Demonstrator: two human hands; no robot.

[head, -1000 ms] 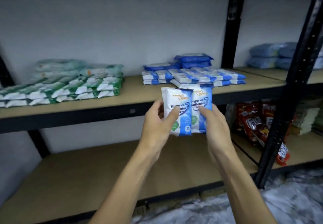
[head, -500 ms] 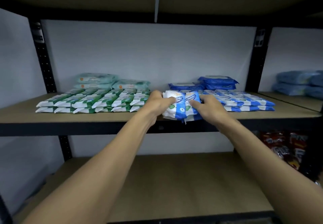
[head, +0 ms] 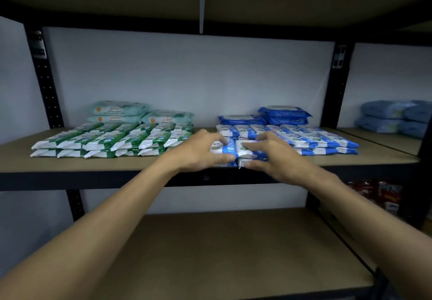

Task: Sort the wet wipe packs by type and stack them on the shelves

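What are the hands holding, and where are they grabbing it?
The left hand grips the left blue-and-white pack, and the right hand grips the right blue-and-white pack. Each holds its pack's near end, fingers on top, thumb at the front edge.

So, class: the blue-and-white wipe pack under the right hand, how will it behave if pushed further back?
The blue-and-white wipe pack looks soft, so it probably dents under the right hand. Its glossy film likely slides easily. Lying flat, it shouldn't roll.

Bare gap between green packs and blue packs; wall behind.
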